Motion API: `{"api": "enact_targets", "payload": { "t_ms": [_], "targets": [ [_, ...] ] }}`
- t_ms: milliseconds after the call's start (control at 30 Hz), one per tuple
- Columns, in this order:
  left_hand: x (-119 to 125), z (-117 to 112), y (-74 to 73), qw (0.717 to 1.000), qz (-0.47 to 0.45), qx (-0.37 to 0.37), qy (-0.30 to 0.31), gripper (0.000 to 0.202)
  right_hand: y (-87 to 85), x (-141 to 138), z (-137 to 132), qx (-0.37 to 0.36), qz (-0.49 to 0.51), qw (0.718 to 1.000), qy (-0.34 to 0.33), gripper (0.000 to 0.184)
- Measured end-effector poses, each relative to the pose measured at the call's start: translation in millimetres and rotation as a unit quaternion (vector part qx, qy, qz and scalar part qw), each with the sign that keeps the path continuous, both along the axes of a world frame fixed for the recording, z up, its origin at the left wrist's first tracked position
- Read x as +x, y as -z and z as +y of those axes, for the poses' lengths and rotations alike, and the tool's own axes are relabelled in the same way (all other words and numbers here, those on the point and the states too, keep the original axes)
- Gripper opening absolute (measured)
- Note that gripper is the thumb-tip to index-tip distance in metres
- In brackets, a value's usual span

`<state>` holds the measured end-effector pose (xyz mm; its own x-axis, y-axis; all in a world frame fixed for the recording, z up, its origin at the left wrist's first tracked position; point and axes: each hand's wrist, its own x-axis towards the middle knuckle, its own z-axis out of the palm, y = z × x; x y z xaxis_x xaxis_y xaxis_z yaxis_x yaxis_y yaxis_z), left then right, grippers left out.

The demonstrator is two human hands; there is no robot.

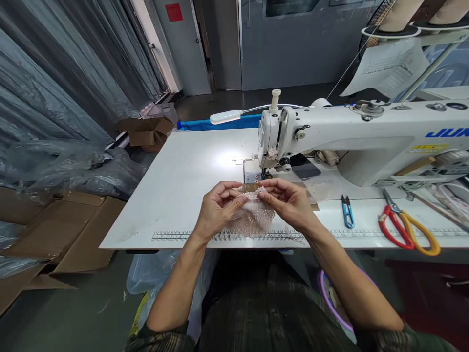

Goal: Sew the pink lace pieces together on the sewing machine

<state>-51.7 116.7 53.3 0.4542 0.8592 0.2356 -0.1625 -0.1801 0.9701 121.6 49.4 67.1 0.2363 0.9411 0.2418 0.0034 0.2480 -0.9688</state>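
A small piece of pale pink lace fabric [252, 217] is stretched between my hands, its upper edge pinched and the rest hanging over the table's ruler strip. My left hand [220, 208] grips the left end between thumb and fingers. At the other end, my right hand [286, 201] pinches the edge the same way. Just beyond the fingers is the sewing machine [311, 129], its needle area and metal plate close to my fingertips. Whether the lace touches the tabletop is hard to tell.
On the white table [176, 190], blue thread snips [348, 212] and red-and-yellow scissors [407, 227] lie to the right. A lamp [226, 116] lights the surface behind. Cardboard boxes [78, 227] and plastic wrap stand at left. Thread cones [397, 17] rise at upper right.
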Motion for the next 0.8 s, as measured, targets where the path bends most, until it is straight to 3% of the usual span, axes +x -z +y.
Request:
{"api": "enact_targets", "payload": {
  "t_ms": [333,467,667,800],
  "targets": [
    [2.8,-0.2,4.8,0.995,0.011,0.099,-0.014,0.037,3.6,5.1,-2.2,-0.001,-0.008,1.0,0.004,0.025],
    [4.2,0.7,4.8,0.994,0.011,0.106,-0.011,0.036,-0.4,5.9,-2.3,-0.014,0.016,1.0,-0.009,0.024],
    [5.2,-0.2,3.4,0.994,0.013,0.105,0.007,0.035,-9.1,12.3,-1.9,-0.079,0.028,0.992,-0.091,0.03],
    [4.9,0.2,3.3,0.994,0.011,0.107,0.008,0.035,-12.2,14.5,-0.5,-0.096,0.03,0.991,-0.088,0.029]
  ]
}}
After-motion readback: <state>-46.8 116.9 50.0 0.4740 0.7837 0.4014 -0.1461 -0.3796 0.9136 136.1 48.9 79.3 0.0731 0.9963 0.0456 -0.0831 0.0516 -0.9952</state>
